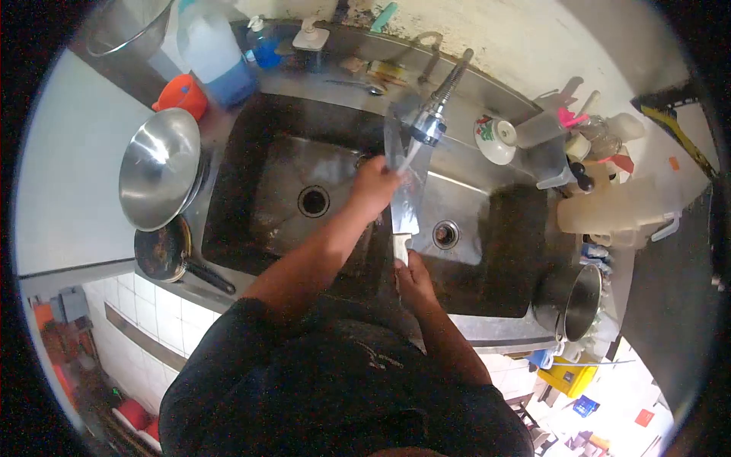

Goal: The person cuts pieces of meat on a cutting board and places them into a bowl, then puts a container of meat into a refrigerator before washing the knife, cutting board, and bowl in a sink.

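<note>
A large knife (407, 202) with a wide, shiny blade and a white handle is held over the divider between the two sink basins. My right hand (415, 283) is closed around its handle, at the end nearer my body. Against the left side of the blade, my left hand (375, 186) has its fingers curled; their tips are partly hidden. Right above, a metal faucet (431, 126) with a flexible neck runs water onto the blade. The blade's far end is blurred by water and glare.
The left basin (285, 179) and right basin (464, 206) have round drains. Metal bowls (160, 169) and a frying pan (164, 247) stand left. A white bowl (496, 140), plastic containers (609, 202) and a steel pot (582, 302) are right. Soap bottles (263, 46) line the back.
</note>
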